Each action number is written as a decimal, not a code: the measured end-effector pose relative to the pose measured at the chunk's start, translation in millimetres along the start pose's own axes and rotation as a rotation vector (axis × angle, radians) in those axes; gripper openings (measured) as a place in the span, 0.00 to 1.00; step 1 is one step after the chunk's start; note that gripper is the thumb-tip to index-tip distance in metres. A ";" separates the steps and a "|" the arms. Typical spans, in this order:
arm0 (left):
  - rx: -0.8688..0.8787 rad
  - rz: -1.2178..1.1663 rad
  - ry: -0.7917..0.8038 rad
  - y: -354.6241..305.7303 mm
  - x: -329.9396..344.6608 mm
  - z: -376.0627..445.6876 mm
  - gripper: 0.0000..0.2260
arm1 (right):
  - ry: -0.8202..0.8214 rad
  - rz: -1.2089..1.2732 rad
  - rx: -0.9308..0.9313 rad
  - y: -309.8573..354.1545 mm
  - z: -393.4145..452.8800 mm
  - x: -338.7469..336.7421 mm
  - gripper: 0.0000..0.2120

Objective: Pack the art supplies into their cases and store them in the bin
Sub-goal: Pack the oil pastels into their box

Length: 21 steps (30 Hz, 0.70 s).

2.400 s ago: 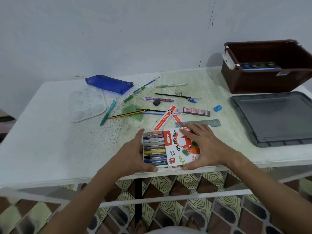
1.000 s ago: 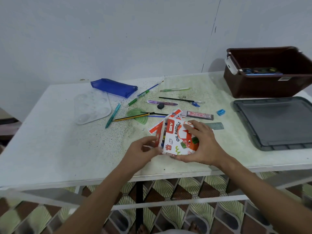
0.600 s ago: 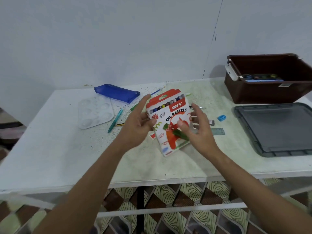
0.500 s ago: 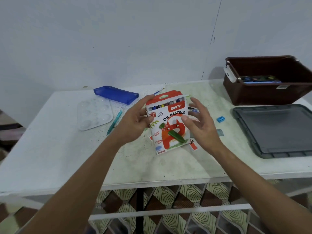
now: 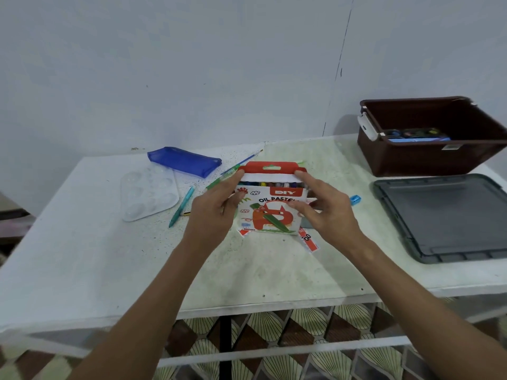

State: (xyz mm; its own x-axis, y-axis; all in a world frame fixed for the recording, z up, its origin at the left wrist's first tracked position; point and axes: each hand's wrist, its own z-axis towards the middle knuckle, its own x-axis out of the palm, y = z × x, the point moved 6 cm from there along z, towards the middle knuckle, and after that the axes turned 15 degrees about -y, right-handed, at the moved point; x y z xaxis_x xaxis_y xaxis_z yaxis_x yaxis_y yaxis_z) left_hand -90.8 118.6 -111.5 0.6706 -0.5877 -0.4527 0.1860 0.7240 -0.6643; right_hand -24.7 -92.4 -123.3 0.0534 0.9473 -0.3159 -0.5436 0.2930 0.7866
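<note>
Pastel box [image 5: 270, 204]: printed card, slight sheen. Bin [image 5: 428, 157]: glossy brown plastic. Beside it, lid [image 5: 444, 215]: probably matt grey plastic.

A plain room at home, it seems: a paint-speckled table [image 5: 82, 242] against a bare pale wall [image 5: 192, 64], patterned floor tiles [image 5: 274, 327] under the table

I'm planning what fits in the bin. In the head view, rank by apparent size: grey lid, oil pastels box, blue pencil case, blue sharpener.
1. grey lid
2. oil pastels box, held up nearer the camera, so its lead over 3 is unsure
3. blue pencil case
4. blue sharpener
</note>
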 end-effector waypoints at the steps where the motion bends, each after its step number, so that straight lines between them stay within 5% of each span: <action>1: 0.030 0.023 0.006 1.8 1.6 -0.5 0.20 | 0.004 -0.008 0.002 -1.6 0.0 1.5 0.24; 7: 0.086 0.101 0.023 2.8 7.4 8.2 0.17 | 0.030 -0.103 -0.023 -7.4 6.3 11.4 0.19; 12: -0.130 0.018 0.098 9.3 11.1 12.2 0.21 | 0.051 -0.042 0.024 -7.2 3.1 11.2 0.23; 16: -0.422 -0.308 0.159 22.1 15.5 10.5 0.30 | -0.053 0.041 0.168 -17.4 -1.3 10.3 0.32; 21: -0.444 -0.319 0.336 24.4 29.1 16.5 0.18 | -0.061 0.122 0.338 -34.1 -6.3 12.4 0.22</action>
State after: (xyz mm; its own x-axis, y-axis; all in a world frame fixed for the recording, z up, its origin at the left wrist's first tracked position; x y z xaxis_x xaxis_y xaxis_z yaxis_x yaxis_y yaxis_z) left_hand -54.9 125.2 -131.0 0.3568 -0.8826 -0.3063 -0.0241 0.3190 -0.9474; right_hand -10.8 -91.4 -157.4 0.0608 0.9809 -0.1849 -0.2424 0.1943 0.9505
